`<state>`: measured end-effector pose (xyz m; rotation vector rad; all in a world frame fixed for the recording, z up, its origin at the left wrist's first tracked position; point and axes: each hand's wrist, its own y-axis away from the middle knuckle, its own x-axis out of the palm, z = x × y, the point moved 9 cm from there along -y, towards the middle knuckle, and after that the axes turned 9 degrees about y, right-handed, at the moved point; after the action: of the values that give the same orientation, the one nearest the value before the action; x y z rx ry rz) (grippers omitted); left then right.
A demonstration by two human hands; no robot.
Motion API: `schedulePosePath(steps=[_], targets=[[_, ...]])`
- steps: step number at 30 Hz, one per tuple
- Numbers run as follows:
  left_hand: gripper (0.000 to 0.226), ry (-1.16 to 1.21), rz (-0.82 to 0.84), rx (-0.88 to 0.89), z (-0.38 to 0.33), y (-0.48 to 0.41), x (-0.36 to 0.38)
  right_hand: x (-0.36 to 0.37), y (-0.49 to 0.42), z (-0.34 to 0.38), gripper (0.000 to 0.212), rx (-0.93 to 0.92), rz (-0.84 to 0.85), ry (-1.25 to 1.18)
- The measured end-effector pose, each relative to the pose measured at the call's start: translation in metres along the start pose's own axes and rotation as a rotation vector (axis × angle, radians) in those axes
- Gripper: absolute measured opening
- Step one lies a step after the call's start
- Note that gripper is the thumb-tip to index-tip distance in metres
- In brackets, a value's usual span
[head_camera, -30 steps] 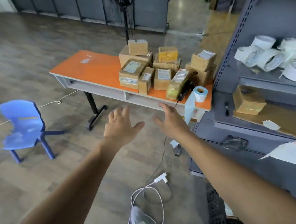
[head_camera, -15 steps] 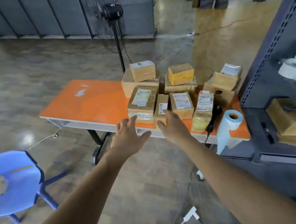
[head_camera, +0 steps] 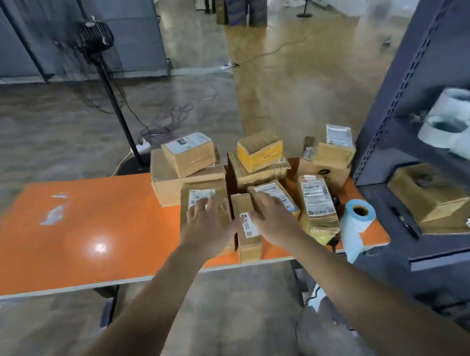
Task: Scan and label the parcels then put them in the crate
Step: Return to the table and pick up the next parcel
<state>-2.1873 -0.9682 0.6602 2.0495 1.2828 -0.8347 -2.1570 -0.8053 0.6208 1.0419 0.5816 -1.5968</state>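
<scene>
Several cardboard parcels sit stacked on the right half of an orange table (head_camera: 72,244). My left hand (head_camera: 204,229) reaches over a flat parcel with a white label (head_camera: 219,202), fingers spread above it. My right hand (head_camera: 272,217) stretches over another labelled parcel (head_camera: 277,191), fingers straight. Between the two hands stands a narrow parcel (head_camera: 247,236) at the table's front edge. A yellowish padded parcel (head_camera: 318,208) lies to the right. A roll of blue-backed labels (head_camera: 356,221) stands at the table's right corner. No crate is in view.
A dark metal shelf rack (head_camera: 430,128) stands right of the table, holding white tape rolls (head_camera: 460,124) and a box (head_camera: 427,191). A floor fan (head_camera: 96,40) on a pole stands behind the table. A person stands far off by dark boxes (head_camera: 241,9).
I have moved up to the table. Both hands travelled forward from over the floor to over the front parcels. The blue chair has left the view.
</scene>
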Motion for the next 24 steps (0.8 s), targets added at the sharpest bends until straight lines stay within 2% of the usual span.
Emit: schedulePosePath(steps=[6, 9, 13, 17, 21, 24], targets=[[0.076, 0.048, 0.092, 0.104, 0.014, -0.072, -0.024, -0.018, -0.046, 0.030, 0.056, 0.112, -0.083, -0.007], [0.075, 0.057, 0.087, 0.138, 0.019, -0.107, -0.046, -0.022, -0.076, 0.052, 0.056, 0.128, -0.110, 0.030], [0.077, 0.115, 0.002, 0.109, 0.035, -0.153, -0.079, -0.018, -0.118, 0.075, 0.058, 0.122, -0.092, 0.022], [0.092, 0.077, -0.075, 0.031, 0.061, -0.201, -0.102, -0.009, -0.162, 0.092, 0.057, 0.083, -0.075, 0.000], [0.101, 0.091, -0.065, -0.051, 0.084, -0.243, -0.111, 0.006, -0.202, 0.099, 0.054, 0.047, -0.046, -0.016], [0.104, 0.053, 0.008, -0.080, 0.098, -0.269, -0.102, 0.018, -0.222, 0.097, 0.060, 0.068, -0.004, -0.058]])
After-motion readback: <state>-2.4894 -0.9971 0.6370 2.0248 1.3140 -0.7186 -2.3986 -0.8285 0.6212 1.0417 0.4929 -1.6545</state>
